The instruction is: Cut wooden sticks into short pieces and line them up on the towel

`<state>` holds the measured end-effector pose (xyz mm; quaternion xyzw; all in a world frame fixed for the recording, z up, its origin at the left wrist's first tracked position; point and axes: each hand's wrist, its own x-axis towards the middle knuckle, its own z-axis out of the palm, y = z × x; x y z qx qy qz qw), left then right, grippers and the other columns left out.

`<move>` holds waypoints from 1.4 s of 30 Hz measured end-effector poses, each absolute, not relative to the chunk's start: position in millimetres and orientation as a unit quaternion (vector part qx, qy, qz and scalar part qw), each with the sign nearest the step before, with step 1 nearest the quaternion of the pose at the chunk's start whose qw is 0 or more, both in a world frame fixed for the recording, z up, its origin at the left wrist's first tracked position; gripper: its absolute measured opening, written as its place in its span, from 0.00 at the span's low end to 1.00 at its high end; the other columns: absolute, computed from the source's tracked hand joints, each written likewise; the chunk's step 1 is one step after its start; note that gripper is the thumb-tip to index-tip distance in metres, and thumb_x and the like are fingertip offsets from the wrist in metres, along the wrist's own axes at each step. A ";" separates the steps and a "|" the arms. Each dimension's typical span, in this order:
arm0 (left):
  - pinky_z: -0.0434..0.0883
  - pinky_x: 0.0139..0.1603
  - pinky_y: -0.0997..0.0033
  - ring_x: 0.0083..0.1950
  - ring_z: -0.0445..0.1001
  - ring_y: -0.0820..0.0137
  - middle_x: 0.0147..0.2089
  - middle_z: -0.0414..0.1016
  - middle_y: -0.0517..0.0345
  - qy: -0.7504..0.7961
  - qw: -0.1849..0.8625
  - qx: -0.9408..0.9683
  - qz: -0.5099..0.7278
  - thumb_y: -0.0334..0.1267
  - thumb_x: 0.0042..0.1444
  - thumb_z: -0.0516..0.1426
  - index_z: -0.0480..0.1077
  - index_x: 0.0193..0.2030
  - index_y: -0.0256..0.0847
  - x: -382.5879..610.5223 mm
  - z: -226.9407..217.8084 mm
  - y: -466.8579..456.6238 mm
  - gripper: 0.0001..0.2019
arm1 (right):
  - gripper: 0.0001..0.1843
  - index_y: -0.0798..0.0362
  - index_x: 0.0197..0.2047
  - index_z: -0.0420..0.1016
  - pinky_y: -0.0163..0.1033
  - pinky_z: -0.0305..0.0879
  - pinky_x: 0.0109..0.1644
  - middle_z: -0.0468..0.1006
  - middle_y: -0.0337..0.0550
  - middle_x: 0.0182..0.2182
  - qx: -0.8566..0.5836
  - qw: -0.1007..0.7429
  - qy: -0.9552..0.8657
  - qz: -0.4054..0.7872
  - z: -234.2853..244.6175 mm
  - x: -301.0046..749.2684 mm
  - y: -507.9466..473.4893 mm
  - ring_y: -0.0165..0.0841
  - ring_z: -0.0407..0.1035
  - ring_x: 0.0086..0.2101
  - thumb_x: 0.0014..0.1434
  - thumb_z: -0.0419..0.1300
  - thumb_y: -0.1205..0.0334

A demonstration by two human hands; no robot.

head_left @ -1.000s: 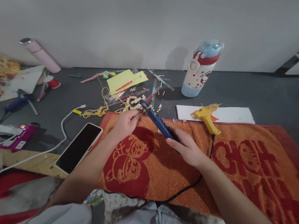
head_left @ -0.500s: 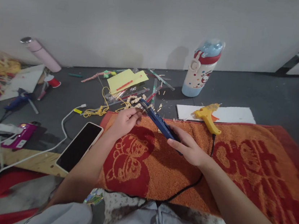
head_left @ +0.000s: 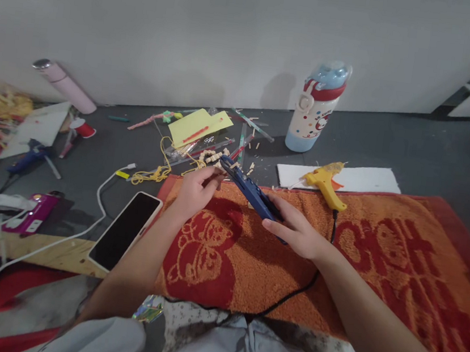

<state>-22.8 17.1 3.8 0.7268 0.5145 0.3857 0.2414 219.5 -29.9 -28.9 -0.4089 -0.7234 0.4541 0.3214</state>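
My right hand (head_left: 294,229) is wrapped round the lower end of a long blue hand tool (head_left: 252,192) that looks like shears. The tool is held tilted above an orange and red towel (head_left: 274,278), its far end pointing up and left. At that far end, the fingers of my left hand (head_left: 199,190) are pinched together. Whatever they hold is too small to make out. Small pale wooden pieces (head_left: 250,169) lie scattered just beyond the tool.
A yellow glue gun (head_left: 326,184) rests on a white board (head_left: 371,180). Behind it stands a water bottle (head_left: 317,109). A phone (head_left: 125,231) lies left of the towel, near a white cable (head_left: 100,199) and yellow string (head_left: 151,176). Farther left is a blue glue gun (head_left: 29,159).
Almost nothing differs. My left hand has shifted very slightly at the tool's far end, while my right hand keeps its grip.
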 end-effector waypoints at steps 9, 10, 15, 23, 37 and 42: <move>0.66 0.33 0.76 0.27 0.70 0.75 0.25 0.73 0.61 0.502 0.232 0.748 0.368 0.35 0.59 0.49 0.72 0.34 0.37 -25.2 1.3 17.7 0.11 | 0.30 0.54 0.60 0.63 0.55 0.62 0.59 0.72 0.54 0.55 -0.416 0.324 -0.723 0.445 -31.7 219.7 -29.7 0.48 0.67 0.54 0.61 0.55 0.46; 0.66 0.34 0.76 0.28 0.70 0.75 0.26 0.73 0.61 0.500 0.232 0.750 0.364 0.36 0.59 0.49 0.72 0.33 0.37 -25.2 1.2 17.7 0.11 | 0.29 0.54 0.60 0.63 0.55 0.62 0.59 0.73 0.54 0.55 -0.417 0.324 -0.723 0.445 -31.7 219.8 -29.5 0.48 0.67 0.54 0.61 0.55 0.46; 0.65 0.34 0.75 0.28 0.70 0.74 0.25 0.73 0.60 0.493 0.235 0.762 0.348 0.36 0.60 0.47 0.69 0.28 0.37 -26.0 0.2 17.9 0.13 | 0.30 0.54 0.60 0.64 0.54 0.63 0.58 0.73 0.53 0.55 -0.411 0.331 -0.720 0.450 -30.2 219.4 -29.0 0.48 0.68 0.53 0.60 0.56 0.46; 0.63 0.28 0.77 0.24 0.66 0.75 0.22 0.69 0.61 0.500 0.282 0.752 0.324 0.37 0.59 0.47 0.68 0.28 0.37 -28.0 1.6 18.7 0.13 | 0.32 0.55 0.62 0.62 0.53 0.62 0.58 0.71 0.53 0.57 -0.406 0.333 -0.720 0.455 -31.3 219.9 -29.3 0.48 0.67 0.54 0.60 0.57 0.47; 0.63 0.29 0.76 0.23 0.64 0.76 0.20 0.67 0.62 0.507 0.251 0.761 0.319 0.35 0.57 0.47 0.64 0.23 0.39 -25.5 5.5 19.0 0.12 | 0.26 0.52 0.58 0.67 0.53 0.64 0.57 0.75 0.50 0.53 -0.425 0.336 -0.721 0.432 -32.3 217.8 -29.6 0.47 0.70 0.52 0.60 0.56 0.48; 0.63 0.30 0.76 0.24 0.66 0.75 0.21 0.67 0.61 0.505 0.245 0.766 0.313 0.36 0.59 0.46 0.63 0.23 0.39 -25.5 5.3 18.0 0.15 | 0.24 0.52 0.56 0.69 0.51 0.66 0.55 0.77 0.49 0.50 -0.432 0.336 -0.720 0.427 -28.3 216.9 -30.5 0.45 0.71 0.49 0.60 0.56 0.50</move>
